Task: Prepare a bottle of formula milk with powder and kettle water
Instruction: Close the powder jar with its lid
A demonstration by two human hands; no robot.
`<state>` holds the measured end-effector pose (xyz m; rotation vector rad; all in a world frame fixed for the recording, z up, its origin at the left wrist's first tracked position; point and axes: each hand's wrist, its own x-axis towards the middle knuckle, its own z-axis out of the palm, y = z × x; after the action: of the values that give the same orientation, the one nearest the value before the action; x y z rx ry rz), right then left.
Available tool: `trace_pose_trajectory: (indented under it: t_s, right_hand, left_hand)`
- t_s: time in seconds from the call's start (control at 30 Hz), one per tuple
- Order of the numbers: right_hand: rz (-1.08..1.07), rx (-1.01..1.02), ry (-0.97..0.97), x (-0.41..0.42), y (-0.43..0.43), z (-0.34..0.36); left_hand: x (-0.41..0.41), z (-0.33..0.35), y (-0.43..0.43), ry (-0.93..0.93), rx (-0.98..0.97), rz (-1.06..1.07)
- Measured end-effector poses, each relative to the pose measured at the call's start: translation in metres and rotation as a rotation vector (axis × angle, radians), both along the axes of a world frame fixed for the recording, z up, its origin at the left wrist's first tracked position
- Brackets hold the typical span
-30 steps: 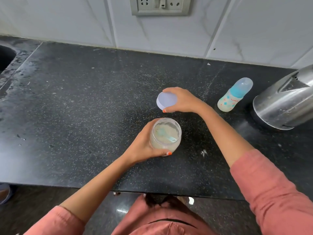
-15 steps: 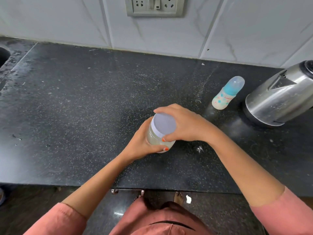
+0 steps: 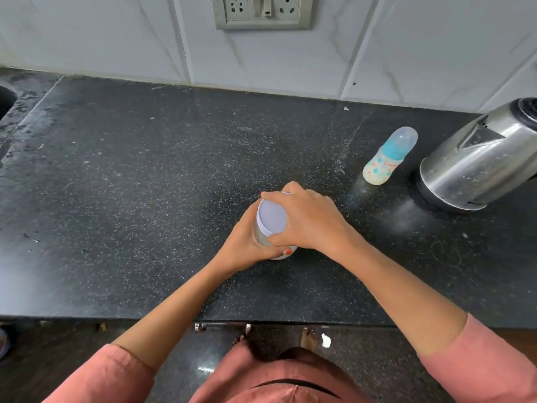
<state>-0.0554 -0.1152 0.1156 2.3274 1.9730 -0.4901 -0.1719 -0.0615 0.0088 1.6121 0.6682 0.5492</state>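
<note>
The powder jar (image 3: 262, 239) stands upright near the middle of the bench (image 3: 139, 199). Its long way goes up and down, with its lid (image 3: 272, 218) on top. The left hand (image 3: 247, 250) wraps its grip round the jar's side. The right hand (image 3: 312, 222) curls its grip over the lid's rim. The baby bottle (image 3: 385, 161) stands capped to the right, just beside the kettle (image 3: 476, 167). Lots of bare bench lies to the left.

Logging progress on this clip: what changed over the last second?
The right hand brought the lid down from behind the open powder jar onto its mouth and keeps hold of it. The left hand kept holding the jar; baby bottle and kettle stayed put.
</note>
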Motion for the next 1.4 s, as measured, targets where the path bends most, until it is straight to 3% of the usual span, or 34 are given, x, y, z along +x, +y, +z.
trace_pose_trajectory:
  t_s: [0.17,0.27,0.4,0.53,0.63,0.83,0.93,1.03,1.2,1.27,1.4]
  right_hand:
    - [-0.105,0.038,-0.142,-0.01,-0.002,0.002]
    - [-0.109,-0.062,-0.024,0.002,-0.001,0.012]
    - [0.254,-0.169,0.075,0.024,0.009,0.022]
    - [0.428,-0.287,0.082,0.024,0.018,0.018]
    - [0.394,-0.21,0.059,0.018,0.017,0.013]
    - [0.15,-0.027,-0.27,0.005,0.009,0.006]
    - [0.115,-0.149,-0.136,0.013,0.009,0.005]
    - [0.253,-0.193,0.036,0.021,0.011,0.014]
    - [0.456,-0.256,0.077,0.02,0.016,0.012]
    - [0.415,-0.169,0.012,0.017,0.014,0.009]
    - [0.197,0.083,-0.339,0.001,0.009,0.0]
  left_hand:
    - [0.001,-0.003,0.001,0.016,0.029,0.021]
    - [0.0,-0.005,0.002,0.02,0.016,0.021]
    - [0.001,-0.007,0.003,0.042,0.021,0.022]
    - [0.002,-0.008,0.002,0.021,0.03,0.022]
    - [0.002,-0.009,0.002,0.02,0.026,0.02]
    - [0.001,-0.009,0.003,0.03,0.014,0.011]
    - [0.001,-0.007,0.003,0.022,0.007,0.005]
    - [0.001,-0.009,0.003,0.034,0.017,0.016]
    - [0.002,-0.008,0.003,0.01,0.017,0.002]
    - [0.001,-0.008,0.002,0.006,0.019,0.007]
    - [0.002,-0.007,0.002,-0.006,0.001,-0.001]
